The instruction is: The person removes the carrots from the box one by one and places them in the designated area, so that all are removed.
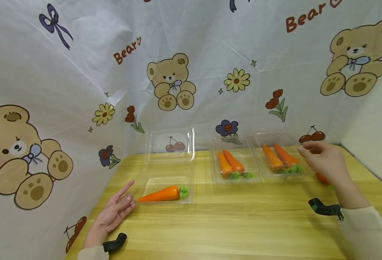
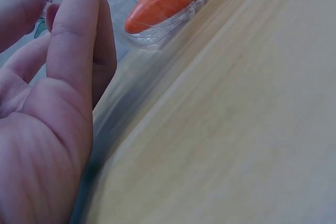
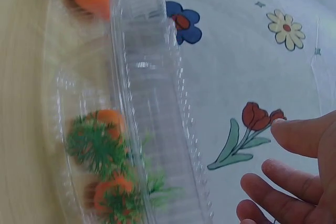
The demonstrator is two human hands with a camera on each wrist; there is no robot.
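My left hand [image 1: 113,211] is held beside the left clear plastic box [image 1: 191,180], its index finger extended and nothing in its grasp. One carrot [image 1: 163,194] with a green top lies in that box, its tip toward the hand; the lid [image 1: 169,159] stands raised behind. Whether a fingertip touches the box, I cannot tell. On the right, my right hand [image 1: 327,160] hovers in the air past the rightmost box [image 1: 259,169], fingers loosely bent and holding nothing. Two carrots [image 1: 273,157] sit in this box. Partly hidden under the hand is another carrot [image 1: 322,178].
A middle clear box [image 1: 215,177] with two carrots [image 1: 224,164] stands left of the rightmost one. All are on a wooden table [image 1: 230,224]. A bear-print sheet [image 1: 204,39] hangs behind and at the left; a plain pale wall [image 1: 376,133] rises at the right.
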